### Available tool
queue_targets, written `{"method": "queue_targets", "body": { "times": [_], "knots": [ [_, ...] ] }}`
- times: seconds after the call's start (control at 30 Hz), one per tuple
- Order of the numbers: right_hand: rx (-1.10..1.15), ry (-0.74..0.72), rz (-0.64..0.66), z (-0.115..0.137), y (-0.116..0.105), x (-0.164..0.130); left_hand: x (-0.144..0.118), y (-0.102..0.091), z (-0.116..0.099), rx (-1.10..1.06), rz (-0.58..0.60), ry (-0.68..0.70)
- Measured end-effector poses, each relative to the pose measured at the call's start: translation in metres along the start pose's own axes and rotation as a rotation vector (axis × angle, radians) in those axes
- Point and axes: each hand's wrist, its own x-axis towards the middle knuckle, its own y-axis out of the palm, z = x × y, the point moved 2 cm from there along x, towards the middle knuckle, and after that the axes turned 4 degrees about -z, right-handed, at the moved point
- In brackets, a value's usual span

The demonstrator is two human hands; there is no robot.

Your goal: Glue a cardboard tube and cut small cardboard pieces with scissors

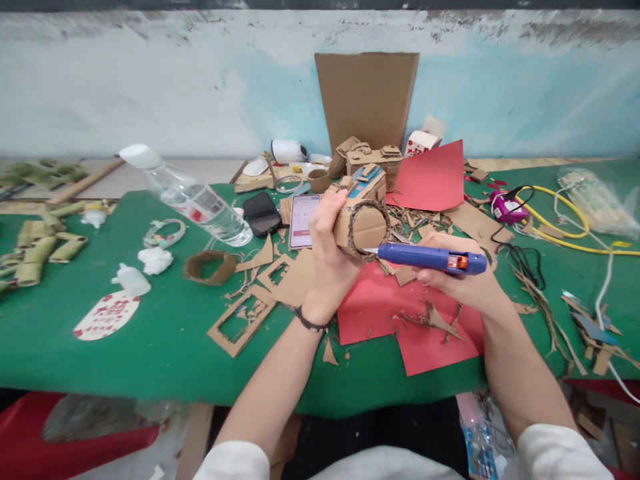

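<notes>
My left hand (330, 247) is closed around a small boxy cardboard model (367, 230), raised over the table. A rough-edged round cardboard ring frames its near face, and blue patches show on its top. In my right hand (460, 267) is a blue glue gun (415, 256), held level and pointing left. Its metal nozzle touches, or nearly touches, the lower edge of the ring. Whether glue is coming out is too small to tell. Beneath my hands lie red paper sheets (370, 310) strewn with cardboard scraps (433, 323).
A clear water bottle (200, 203), black case (262, 213), phone (301, 223) and cardboard ring (210, 267) lie leftward. Behind stand another cardboard model (375, 159) and a cardboard sheet (367, 100). Rightward are a purple device (507, 207), yellow cable (575, 230) and white cord (605, 287).
</notes>
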Motion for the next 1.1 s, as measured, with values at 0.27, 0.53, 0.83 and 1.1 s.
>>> {"method": "queue_targets", "body": {
  "times": [0.27, 0.53, 0.83, 1.1],
  "knots": [
    [-0.044, -0.044, -0.007, -0.006, 0.003, 0.001, -0.003, 0.001, -0.002, -0.02, 0.054, 0.016],
    [-0.079, -0.023, -0.043, -0.009, 0.003, 0.002, -0.003, 0.004, -0.002, -0.026, 0.037, 0.009],
    [-0.076, 0.02, 0.021, -0.006, -0.002, 0.004, -0.002, 0.006, -0.003, -0.053, -0.031, -0.106],
    [-0.091, -0.008, -0.292, -0.021, -0.024, -0.002, -0.009, 0.007, -0.004, -0.081, -0.084, -0.266]
  ]
}}
